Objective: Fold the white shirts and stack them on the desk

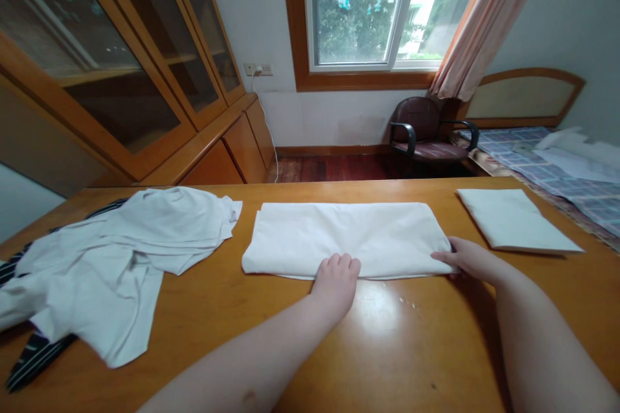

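A folded white garment [339, 232] lies as a long flat rectangle across the middle of the wooden table. My left hand [336, 281] rests at its front edge, fingers bent together over the fabric and the thumb hidden. At the garment's right end, my right hand [460, 257] pinches the front corner, with some fingers underneath. Left of it is a loose heap of white clothes [121, 258], crumpled, with a black striped garment [41, 355] partly showing beneath. To the right sits another neatly folded white piece [513, 219].
The wooden table [217, 342] spans the foreground. Beyond it stand a glass-door cabinet [194, 110] on the left, a dark red armchair [426, 132] under the window, and a bed [547, 148] with a checked sheet on the right. A white cord [265, 116] hangs from a wall socket.
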